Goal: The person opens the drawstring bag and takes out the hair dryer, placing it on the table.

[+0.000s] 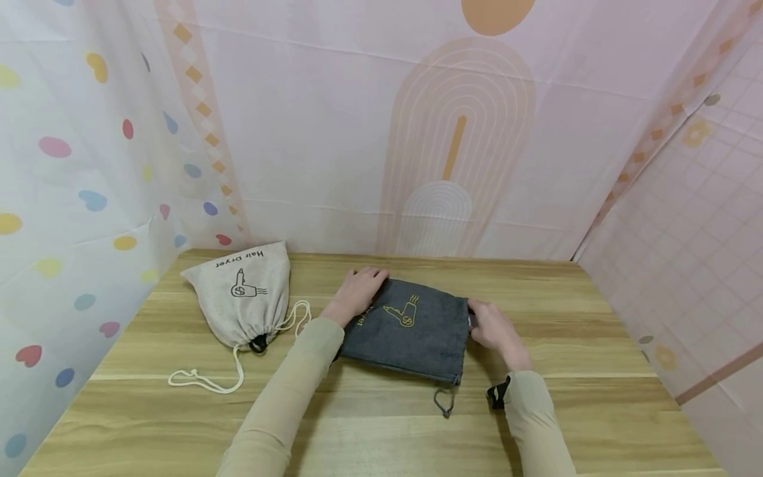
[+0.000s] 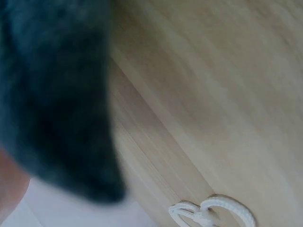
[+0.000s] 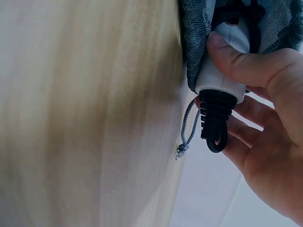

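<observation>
Bags, two: one dark bag (image 1: 432,348) at the table's (image 1: 381,440) middle, one pale bag (image 1: 217,291) at left. Right hand (image 1: 493,328) grips one white handle (image 3: 215,81) at the dark bag's mouth; left hand (image 1: 356,291) touches its opposite end, finger closure indeterminable.

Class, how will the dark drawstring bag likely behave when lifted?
The dark bag would probably flex, since its cloth opening wrinkles beside the white handle. That hard-looking handle likely resists bending. Its loose cord would probably dangle.
</observation>
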Demonstrator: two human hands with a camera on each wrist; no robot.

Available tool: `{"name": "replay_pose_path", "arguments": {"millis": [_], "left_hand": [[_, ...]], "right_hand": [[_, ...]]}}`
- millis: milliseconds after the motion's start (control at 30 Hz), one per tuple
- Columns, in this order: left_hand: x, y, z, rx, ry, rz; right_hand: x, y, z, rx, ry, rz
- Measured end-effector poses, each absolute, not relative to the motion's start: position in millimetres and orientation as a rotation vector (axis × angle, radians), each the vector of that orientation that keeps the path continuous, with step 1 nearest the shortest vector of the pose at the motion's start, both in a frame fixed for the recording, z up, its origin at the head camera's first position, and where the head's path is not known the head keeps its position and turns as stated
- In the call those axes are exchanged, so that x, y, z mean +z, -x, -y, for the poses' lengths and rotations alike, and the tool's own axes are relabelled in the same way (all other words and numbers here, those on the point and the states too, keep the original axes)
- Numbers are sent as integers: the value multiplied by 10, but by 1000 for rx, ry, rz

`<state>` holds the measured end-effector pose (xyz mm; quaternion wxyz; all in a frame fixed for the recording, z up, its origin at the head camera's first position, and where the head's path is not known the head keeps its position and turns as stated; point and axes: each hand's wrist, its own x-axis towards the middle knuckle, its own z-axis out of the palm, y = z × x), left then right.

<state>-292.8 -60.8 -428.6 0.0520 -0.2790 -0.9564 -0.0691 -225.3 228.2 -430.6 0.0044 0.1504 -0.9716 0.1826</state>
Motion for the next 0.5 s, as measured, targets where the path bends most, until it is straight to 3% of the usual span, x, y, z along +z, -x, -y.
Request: {"name": "replay_pose_path", "arguments": {"millis": [500], "left_hand": [[-4314,2914,723,-227,807,2877]], "right_hand": [[-4301,2209,-2311,539,-446,3043]]}}
